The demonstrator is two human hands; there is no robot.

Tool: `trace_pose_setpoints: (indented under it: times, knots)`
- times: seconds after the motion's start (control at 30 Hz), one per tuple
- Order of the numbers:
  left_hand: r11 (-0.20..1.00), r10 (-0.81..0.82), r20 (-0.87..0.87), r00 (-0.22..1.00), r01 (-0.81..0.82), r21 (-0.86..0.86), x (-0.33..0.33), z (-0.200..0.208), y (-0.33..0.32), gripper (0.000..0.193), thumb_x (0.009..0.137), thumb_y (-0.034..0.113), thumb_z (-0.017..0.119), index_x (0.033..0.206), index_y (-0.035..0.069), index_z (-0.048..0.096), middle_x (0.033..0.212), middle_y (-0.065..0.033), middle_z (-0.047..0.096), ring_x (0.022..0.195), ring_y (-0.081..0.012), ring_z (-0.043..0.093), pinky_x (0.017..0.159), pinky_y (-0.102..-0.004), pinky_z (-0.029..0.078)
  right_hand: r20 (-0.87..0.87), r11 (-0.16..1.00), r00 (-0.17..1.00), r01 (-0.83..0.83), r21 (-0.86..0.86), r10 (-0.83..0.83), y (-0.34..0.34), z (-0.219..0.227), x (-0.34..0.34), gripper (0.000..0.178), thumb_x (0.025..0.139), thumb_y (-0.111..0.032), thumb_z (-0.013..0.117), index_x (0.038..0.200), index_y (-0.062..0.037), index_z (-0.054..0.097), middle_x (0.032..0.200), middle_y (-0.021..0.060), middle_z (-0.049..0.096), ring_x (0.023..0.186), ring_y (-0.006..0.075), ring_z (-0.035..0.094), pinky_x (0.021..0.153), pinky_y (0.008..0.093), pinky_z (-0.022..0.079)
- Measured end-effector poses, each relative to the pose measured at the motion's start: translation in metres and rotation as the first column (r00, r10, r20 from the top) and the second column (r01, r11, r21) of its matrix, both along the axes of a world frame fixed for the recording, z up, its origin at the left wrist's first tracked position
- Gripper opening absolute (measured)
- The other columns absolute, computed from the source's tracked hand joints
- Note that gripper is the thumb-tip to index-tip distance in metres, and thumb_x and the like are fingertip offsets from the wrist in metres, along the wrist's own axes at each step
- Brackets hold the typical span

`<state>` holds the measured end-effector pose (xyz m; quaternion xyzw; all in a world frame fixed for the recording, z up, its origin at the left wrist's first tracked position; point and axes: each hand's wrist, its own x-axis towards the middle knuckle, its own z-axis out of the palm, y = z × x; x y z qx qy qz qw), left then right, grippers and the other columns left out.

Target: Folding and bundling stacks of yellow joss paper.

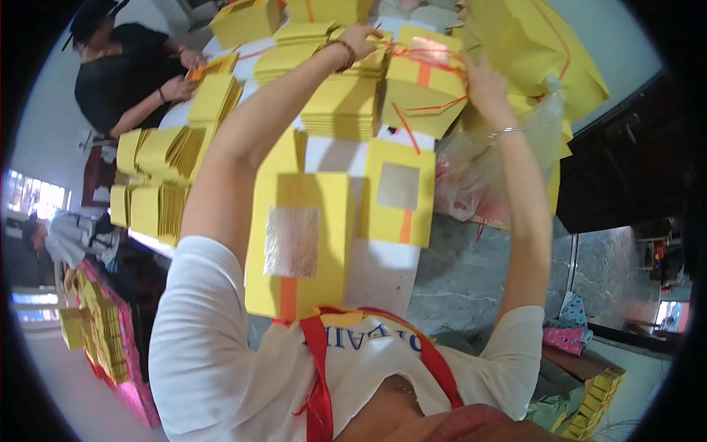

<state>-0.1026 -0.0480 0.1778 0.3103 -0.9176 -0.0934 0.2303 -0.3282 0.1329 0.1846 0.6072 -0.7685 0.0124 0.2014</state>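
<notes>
At the far side of the table, a bundle of yellow paper packets [425, 82] has red string [440, 109] across its top, with loose ends down its near side. My left hand [357, 46], a dark beaded bracelet at its wrist, is at the bundle's left, fingers closed on the string. My right hand [487, 87], a silver bangle on the wrist, is at the bundle's right edge and pinches the string there. Nearer to me lie a yellow packet with a silver square [398, 210] and a larger similar one [291, 239] against my apron.
Stacks of folded yellow paper [339, 107] stand beside the bundle, with more stacks [166, 151] at the left. A clear plastic bag [479, 177] hangs at the table's right edge, below big yellow sheets [530, 44]. Across the left side, a person in black [121, 70] handles yellow paper.
</notes>
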Motion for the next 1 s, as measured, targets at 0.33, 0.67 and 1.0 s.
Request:
trace_pose_setpoints:
  times: [0.33, 0.67, 1.0]
  knots:
    - [0.655, 0.091, -0.323, 0.942, 0.188, 0.732, 0.198, 0.017, 0.119, 0.056, 0.092, 0.047, 0.036, 0.130, 0.006, 0.040, 0.124, -0.0100, 0.046, 0.107, -0.0191, 0.047, 0.089, -0.0329, 0.040, 0.965, 0.804, 0.103, -0.578, -0.139, 0.241, 0.129, -0.047, 0.116, 0.050, 0.091, -0.035, 0.044, 0.134, -0.0110, 0.035, 0.134, 0.0083, 0.037, 0.113, 0.0218, 0.046, 0.092, 0.0352, 0.039]
    - [0.234, 0.582, -0.536, 0.612, 0.505, 0.831, 0.279, -0.138, 0.285, 0.077, 0.089, 0.059, 0.020, 0.141, 0.005, 0.005, 0.146, -0.0130, 0.016, 0.133, -0.0224, 0.019, 0.108, -0.0341, 0.018, 0.744, 0.983, -0.647, 0.051, -0.175, 0.165, 0.210, -0.148, 0.269, 0.056, 0.097, -0.042, 0.023, 0.141, -0.0084, 0.018, 0.143, 0.0102, 0.025, 0.129, 0.0201, 0.027, 0.105, 0.0312, 0.024]
    - [0.245, 0.588, -0.478, 0.652, 0.421, 0.874, 0.280, -0.144, 0.280, 0.045, 0.092, 0.031, 0.044, 0.130, 0.007, 0.039, 0.130, -0.0096, 0.043, 0.119, -0.0234, 0.040, 0.100, -0.0344, 0.031, 0.839, 0.994, -0.544, 0.100, 0.036, 0.025, 0.217, -0.162, 0.290, 0.051, 0.096, -0.042, 0.025, 0.130, -0.0053, 0.037, 0.123, 0.0053, 0.047, 0.112, 0.0145, 0.046, 0.090, 0.0245, 0.041]
